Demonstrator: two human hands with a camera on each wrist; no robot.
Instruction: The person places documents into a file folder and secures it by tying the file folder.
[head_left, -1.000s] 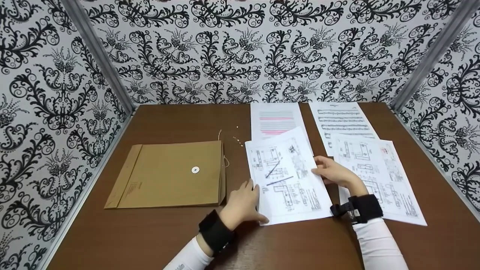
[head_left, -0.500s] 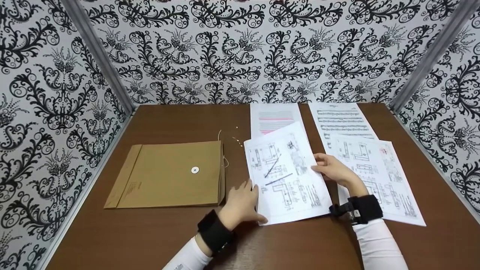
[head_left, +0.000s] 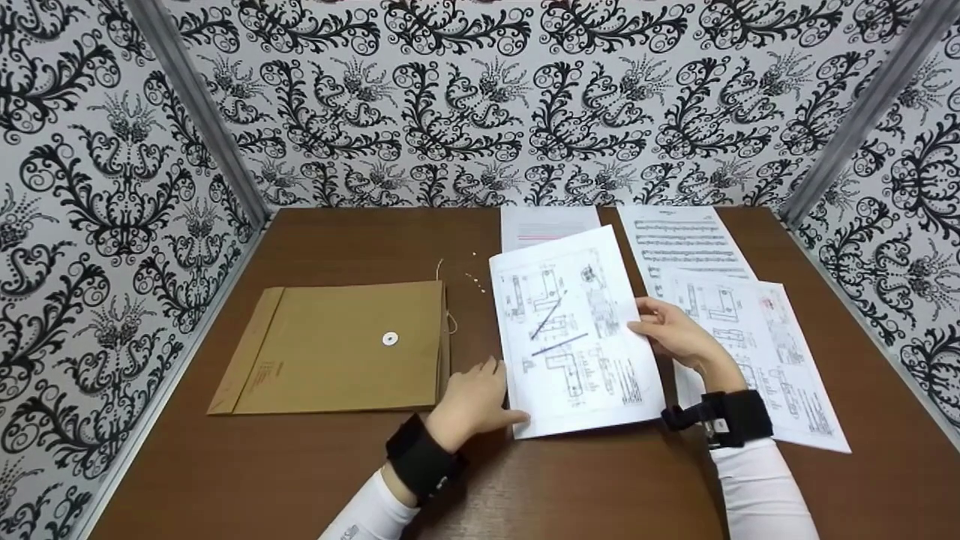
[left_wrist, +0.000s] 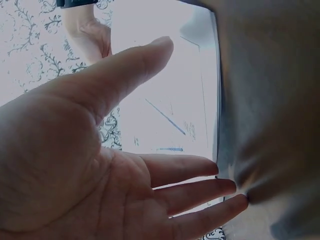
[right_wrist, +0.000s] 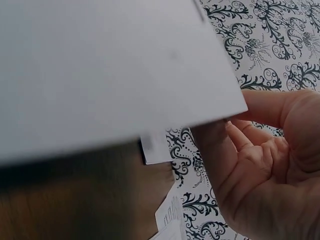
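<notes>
A thin stack of printed sheets [head_left: 570, 405] is tilted up off the table, its top page a technical drawing with two dark pen strokes. My right hand [head_left: 679, 334] pinches the stack's right edge between thumb and fingers; the right wrist view shows the pinch near the paper's edge [right_wrist: 150, 65]. At the left edge, my left hand [head_left: 474, 396] has its fingers straight along the side, with the thumb near the lower left corner. In the left wrist view that hand [left_wrist: 115, 165] is spread beside the aligned page edges [left_wrist: 218, 100].
A brown string-tie envelope [head_left: 337, 352] lies on the brown table [head_left: 360, 240] at left. Behind the stack is a page with pink highlighting [head_left: 551, 217]. At right, another drawing sheet [head_left: 780, 360] overlaps sheet music [head_left: 686, 240]. Small white bits [head_left: 476, 281] lie mid-table.
The stack's far edge has risen and covers more of the highlighted page. Both hands have moved slightly away from the person with it, the right still pinching its edge.
</notes>
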